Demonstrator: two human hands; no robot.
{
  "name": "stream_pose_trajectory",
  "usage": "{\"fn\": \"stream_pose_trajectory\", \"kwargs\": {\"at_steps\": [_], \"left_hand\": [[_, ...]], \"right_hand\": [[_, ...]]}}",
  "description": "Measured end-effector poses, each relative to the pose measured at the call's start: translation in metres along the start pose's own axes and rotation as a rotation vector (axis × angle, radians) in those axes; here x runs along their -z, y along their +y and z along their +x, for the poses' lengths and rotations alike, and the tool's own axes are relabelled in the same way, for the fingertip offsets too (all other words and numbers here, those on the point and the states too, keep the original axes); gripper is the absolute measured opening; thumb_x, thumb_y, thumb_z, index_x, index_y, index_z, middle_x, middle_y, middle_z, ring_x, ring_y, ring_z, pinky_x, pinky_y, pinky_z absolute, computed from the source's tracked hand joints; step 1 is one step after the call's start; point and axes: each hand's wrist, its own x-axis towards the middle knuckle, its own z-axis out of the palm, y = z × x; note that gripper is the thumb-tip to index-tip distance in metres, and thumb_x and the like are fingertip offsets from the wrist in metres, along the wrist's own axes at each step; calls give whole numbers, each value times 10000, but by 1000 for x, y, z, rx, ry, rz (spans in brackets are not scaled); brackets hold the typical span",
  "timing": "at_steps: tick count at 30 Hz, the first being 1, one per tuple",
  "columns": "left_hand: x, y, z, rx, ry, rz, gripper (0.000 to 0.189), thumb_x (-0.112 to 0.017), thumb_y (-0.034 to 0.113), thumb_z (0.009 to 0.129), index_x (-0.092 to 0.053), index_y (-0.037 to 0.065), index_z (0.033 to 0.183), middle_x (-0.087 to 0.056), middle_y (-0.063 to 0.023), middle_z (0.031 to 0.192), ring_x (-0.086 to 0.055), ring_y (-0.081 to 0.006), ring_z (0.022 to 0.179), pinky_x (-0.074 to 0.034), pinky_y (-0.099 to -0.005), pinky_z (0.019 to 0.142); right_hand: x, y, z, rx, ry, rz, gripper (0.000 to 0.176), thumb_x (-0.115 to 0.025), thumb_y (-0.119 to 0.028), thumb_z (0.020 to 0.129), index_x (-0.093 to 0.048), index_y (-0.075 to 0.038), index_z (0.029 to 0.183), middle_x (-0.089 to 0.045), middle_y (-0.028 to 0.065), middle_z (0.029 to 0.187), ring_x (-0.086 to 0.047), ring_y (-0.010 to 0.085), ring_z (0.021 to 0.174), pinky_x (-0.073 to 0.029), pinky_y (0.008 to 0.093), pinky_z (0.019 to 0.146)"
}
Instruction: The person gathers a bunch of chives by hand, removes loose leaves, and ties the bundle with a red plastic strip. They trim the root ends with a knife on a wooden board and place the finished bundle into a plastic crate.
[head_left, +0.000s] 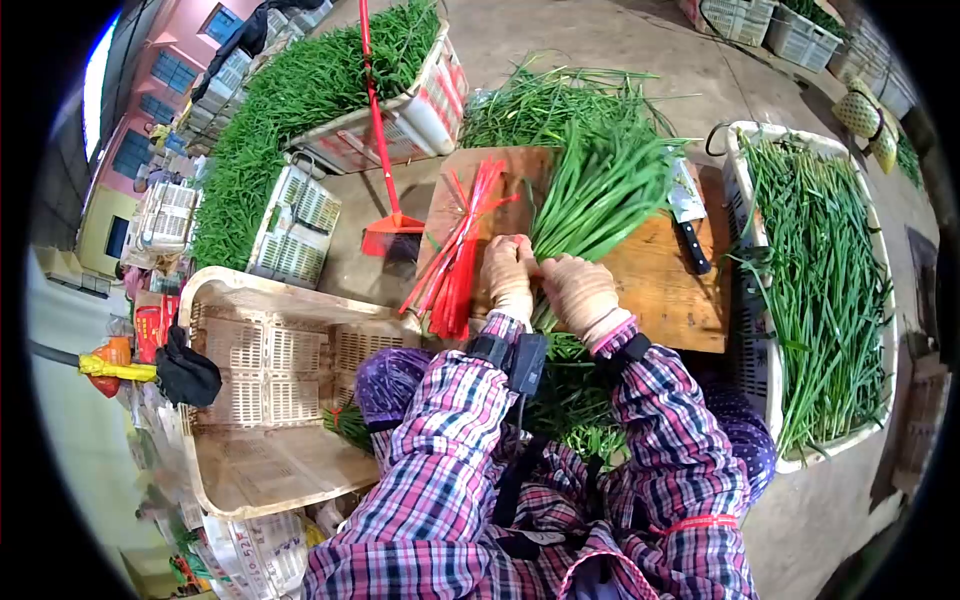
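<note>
Over the brown wooden bench (650,290), fingers of the gloved left hand (510,275) and gloved right hand (583,292) pinch the near end of a long green leafy bundle (605,190), leaves fanning forward-right.

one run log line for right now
left hand: at greens bundle; right hand: gripping bundle; red strips: on board, left; cleaver: on board, right

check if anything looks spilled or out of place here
Loose green stalks lie heaped beyond the wooden board, outside the crates, a few straying sideways; that looks untidy, though it may be deliberate. Nothing else plainly stands out.
</note>
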Motion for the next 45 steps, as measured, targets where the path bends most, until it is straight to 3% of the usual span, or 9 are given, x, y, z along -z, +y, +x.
{"fn": "stream_pose_trajectory", "kwargs": {"at_steps": [4, 7, 9, 10, 17, 23, 27, 31, 45], "left_hand": [[-7, -8, 4, -40, -179, -329, 266, -531, 307, 858, -642, 80, 775, -628, -124, 889, -574, -300, 885, -454, -389, 801], [11, 17, 1, 342, -466, -1410, 93, -608, 139, 810, -623, 59, 765, -618, -42, 773, -600, -177, 742, -482, -322, 691], [10, 19, 3, -78, -249, -911, 23, -637, 55, 793, -637, 39, 809, -629, -17, 779, -596, -127, 713, -481, -277, 664], [10, 18, 7, 152, -346, -857, 45, -645, 32, 803, -661, 21, 843, -648, -35, 790, -597, -122, 726, -477, -264, 690], [2, 26, 11, 294, -447, -600, 164, -682, 135, 813, -695, -17, 874, -659, -56, 712, -530, -59, 669, -454, -261, 654], [0, 31, 33, -118, -537, 170, 222, -555, 212, 821, -687, 39, 861, -661, -199, 833, -651, -331, 797, -488, -414, 697], [9, 56, -9, 68, -303, -145, 212, -537, 168, 844, -690, 31, 897, -675, -165, 866, -650, -308, 817, -498, -385, 749], [-17, 28, -15, -151, -90, -45, 210, -540, 180, 853, -669, 18, 887, -661, -143, 852, -637, -297, 809, -493, -363, 756], [-23, 19, -19, -195, 19, -259, 68, -587, 106, 811, -614, 49, 839, -614, -120, 846, -597, -290, 803, -471, -365, 752]], "right_hand": [[13, -5, 0, 217, 97, -280, 232, -577, -244, 796, -631, -95, 965, -631, 63, 912, -608, 258, 929, -500, 403, 770], [10, 9, 10, 373, 322, -247, 287, -581, -315, 777, -653, -124, 980, -637, 40, 941, -577, 247, 1008, -425, 367, 930], [26, 13, 14, 289, 197, -223, 242, -618, -293, 764, -673, -172, 967, -633, 19, 932, -571, 237, 999, -426, 367, 914], [21, 27, 14, 310, 272, 43, 172, -664, -267, 739, -683, -191, 892, -625, 13, 908, -570, 241, 971, -430, 384, 884], [-35, 62, 19, 109, 394, 335, 117, -732, -165, 681, -652, -142, 763, -562, 63, 781, -565, 289, 809, -461, 395, 714], [-35, 64, 21, -26, 358, 365, 125, -667, -231, 752, -677, -132, 829, -605, 75, 847, -591, 281, 880, -481, 404, 747], [-40, 68, 19, -29, 450, 331, 142, -682, -229, 739, -650, -103, 797, -596, 89, 853, -585, 299, 873, -481, 403, 741], [-41, 65, 26, -112, 438, 379, 161, -675, -243, 749, -651, -94, 804, -584, 94, 833, -584, 307, 846, -480, 417, 705], [-43, 64, 30, -129, 375, 391, 175, -654, -260, 773, -650, -88, 807, -582, 102, 861, -571, 312, 881, -476, 420, 744]]}}
